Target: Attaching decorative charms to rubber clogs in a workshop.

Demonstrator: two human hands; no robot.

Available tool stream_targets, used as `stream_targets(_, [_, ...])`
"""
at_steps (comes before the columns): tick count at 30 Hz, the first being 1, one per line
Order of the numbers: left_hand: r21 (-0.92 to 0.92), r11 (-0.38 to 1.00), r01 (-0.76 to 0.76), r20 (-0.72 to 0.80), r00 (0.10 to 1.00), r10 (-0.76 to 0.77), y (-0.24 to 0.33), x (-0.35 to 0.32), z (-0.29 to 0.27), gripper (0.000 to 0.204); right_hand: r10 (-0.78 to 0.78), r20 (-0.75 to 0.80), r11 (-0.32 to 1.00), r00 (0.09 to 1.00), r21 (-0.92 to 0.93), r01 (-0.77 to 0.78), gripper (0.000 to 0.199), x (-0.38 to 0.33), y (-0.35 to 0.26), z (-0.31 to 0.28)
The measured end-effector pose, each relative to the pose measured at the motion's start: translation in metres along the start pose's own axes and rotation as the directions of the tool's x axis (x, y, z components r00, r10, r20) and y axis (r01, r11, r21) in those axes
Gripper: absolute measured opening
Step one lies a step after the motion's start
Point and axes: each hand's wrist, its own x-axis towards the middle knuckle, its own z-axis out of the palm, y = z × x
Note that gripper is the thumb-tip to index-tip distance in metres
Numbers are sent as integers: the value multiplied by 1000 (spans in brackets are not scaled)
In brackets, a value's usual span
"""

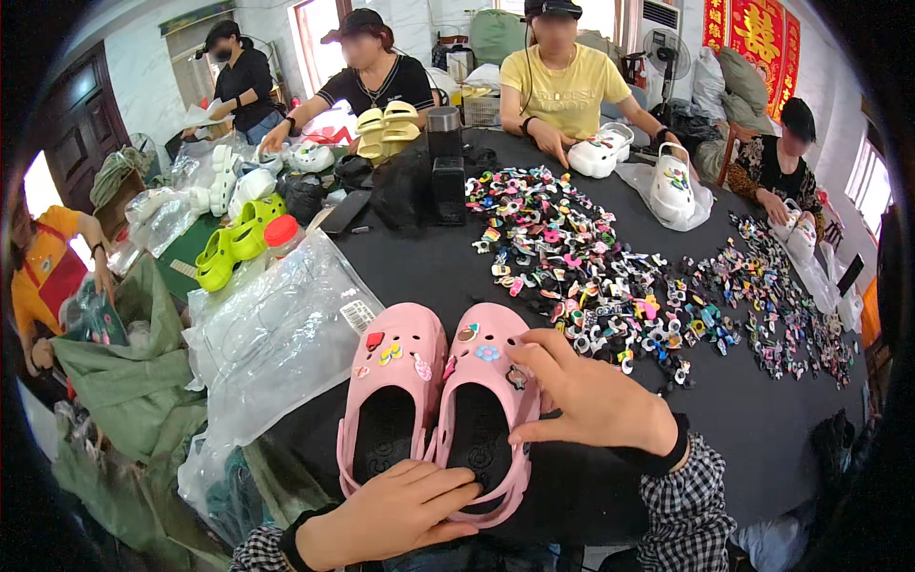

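Observation:
Two pink clogs stand side by side before me, toes pointing away: the left clog [396, 348] and the right clog [491, 329]. Small charms, among them a blue flower [487, 353] and a yellow pair of flip-flops [391, 354], sit in holes on their uppers. My left hand [396, 515] grips the right clog's heel, fingers over the rim and thumb below. Along that same clog's outer side, my right hand [591, 396] curves, index fingertip on the upper near the charms and thumb by the foot opening. Some of its other fingers are hidden.
A large heap of loose charms [572, 248] spreads over the black table [410, 272]. Clear plastic bags [276, 324] lie left of the clogs, near lime-green clogs [238, 238] and a red-lidded jar [281, 232]. Across the table, a person [567, 86] handles a white clog [600, 153]; other people work around.

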Motion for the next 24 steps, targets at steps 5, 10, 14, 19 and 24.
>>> stream_targets(5, [-118,991,-69,-86,995,59,3,15,-12,41,44,17,997,999,-71,-43,74,-13,4,-3])
stream_targets(10, [-31,939,343,-94,934,-345,16,0,-39,44,71,71,997,995,2,-71,70,-6,9,4])
stream_targets(14, [74,915,398,60,914,-402,13,19,-36,51,-22,-50,999,999,47,24,71,-11,16,14])
stream_targets(19, [123,903,412,109,898,-425,4,37,-28,38,-36,-94,999,995,37,39,71,-6,16,16])
stream_targets(24, [175,938,301,28,950,-310,2,41,-19,25,-38,-134,999,990,16,41,70,-5,20,23])
